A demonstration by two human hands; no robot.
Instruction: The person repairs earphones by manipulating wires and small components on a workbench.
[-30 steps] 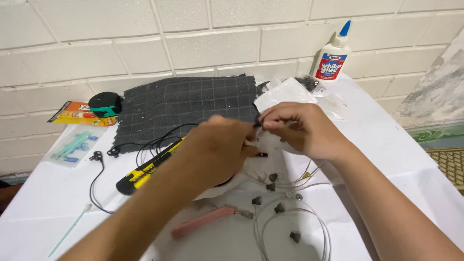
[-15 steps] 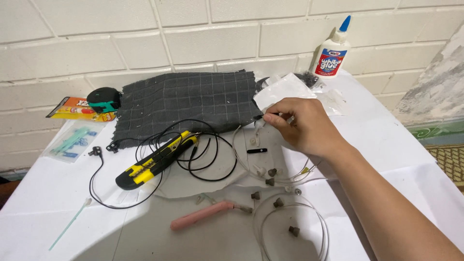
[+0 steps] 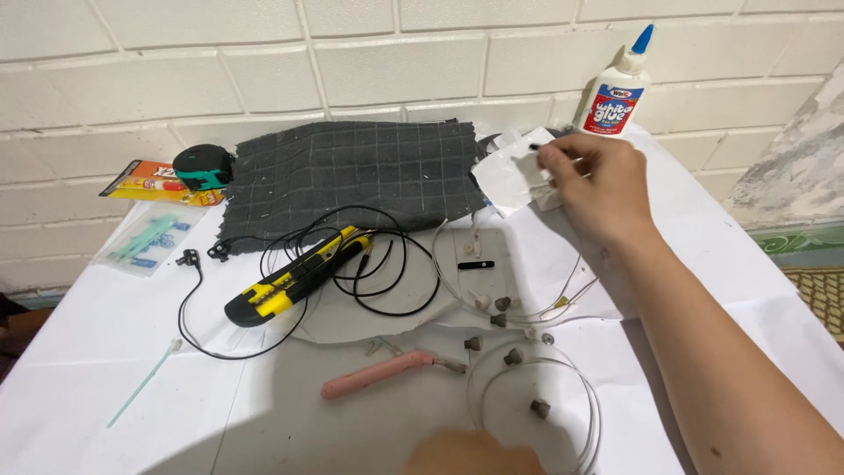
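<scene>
Right hand (image 3: 598, 180) reaches to the table's far side, fingertips pinching a small dark piece (image 3: 534, 147) over a white plastic bag (image 3: 510, 171), near a glue bottle (image 3: 617, 88). Left hand (image 3: 470, 453) barely shows at bottom edge; can't tell its grip.

White-covered table (image 3: 105, 422) bears grey cloth (image 3: 352, 176), yellow knife (image 3: 294, 277), glue bottle (image 3: 615, 88).

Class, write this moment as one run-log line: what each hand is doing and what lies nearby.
right hand: pinching small dark piece over white packet | left hand: low at frame edge, empty | nearby: glue bottle, grey cloth, utility knife
</scene>
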